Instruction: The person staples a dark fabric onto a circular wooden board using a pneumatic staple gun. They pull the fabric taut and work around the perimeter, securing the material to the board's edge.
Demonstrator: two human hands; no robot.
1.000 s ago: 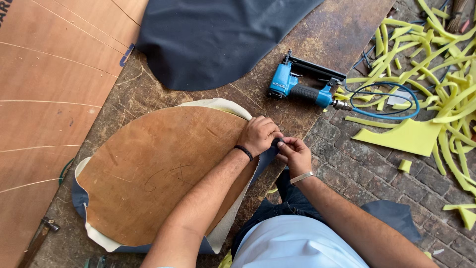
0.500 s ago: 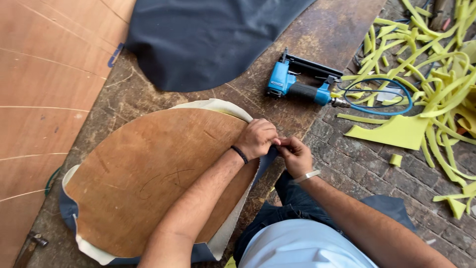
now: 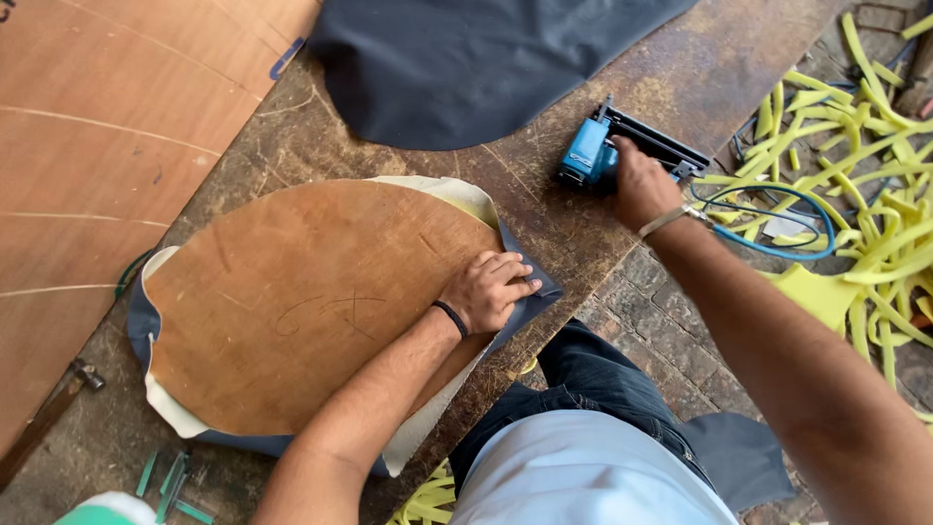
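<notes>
A rounded plywood panel (image 3: 301, 301) — smooth, warm brown, faintly pencil-marked — lies on a scarred wooden workbench (image 3: 622, 78), with pale foam (image 3: 428, 428) and dark blue leatherette (image 3: 530, 292) showing beyond its edge. The left hand (image 3: 491, 290) lies open and flat, fingers spread, pressing the leatherette flap down over the panel's right edge. The right hand (image 3: 637, 185) reaches to the blue pneumatic stapler (image 3: 607, 151) on the bench beyond the panel, fingers curled over its body. A blue air hose (image 3: 777, 219) loops away toward a heap of yellow foam offcuts (image 3: 865, 175) — thin, curling strips on the brick floor
</notes>
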